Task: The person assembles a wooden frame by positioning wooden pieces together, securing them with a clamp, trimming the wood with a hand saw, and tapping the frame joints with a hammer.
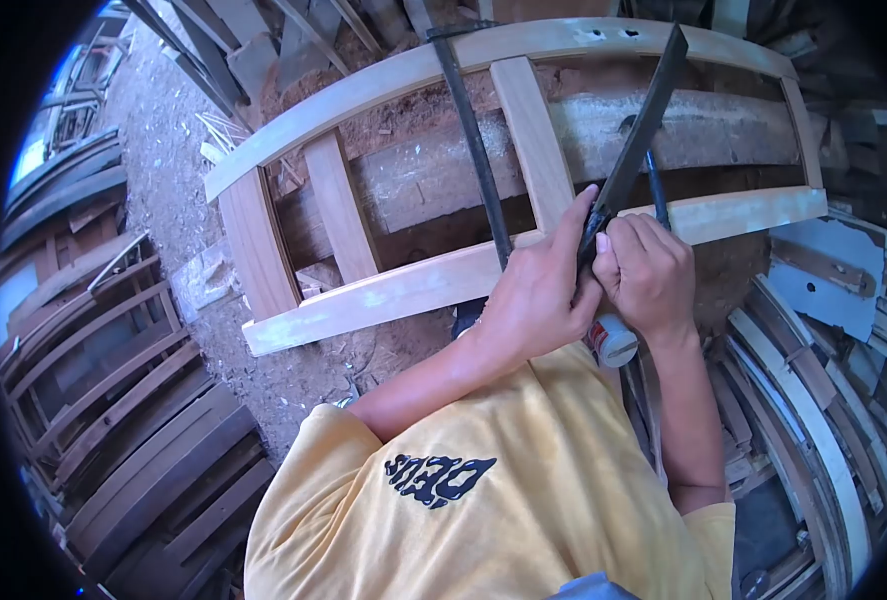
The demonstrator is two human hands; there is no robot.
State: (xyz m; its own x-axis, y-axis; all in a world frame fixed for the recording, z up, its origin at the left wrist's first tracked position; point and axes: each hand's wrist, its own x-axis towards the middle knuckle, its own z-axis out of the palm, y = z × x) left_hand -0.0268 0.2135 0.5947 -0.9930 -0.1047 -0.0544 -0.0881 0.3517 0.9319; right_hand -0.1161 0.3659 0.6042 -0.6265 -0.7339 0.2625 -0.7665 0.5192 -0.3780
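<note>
A ladder-like wooden frame (373, 297) with two long rails and several cross slats lies before me. Across it runs one dark bar clamp (475, 150). Over the right part of the frame, a second dark bar clamp (643, 115) slants up and away from my hands. My left hand (541, 290) is closed around the near end of this clamp, its index finger laid along the bar. My right hand (651, 268) is closed at the same end, fingers curled and thumb pressed in. The clamp's near end is partly hidden by both hands.
Beneath the frame is a rough, worn timber beam (423, 170). A white-capped bottle (615, 342) stands close below my hands. Curved wooden pieces are stacked at left (113, 370) and right (803, 400). A dark blue rod (655, 188) shows behind the slanted clamp.
</note>
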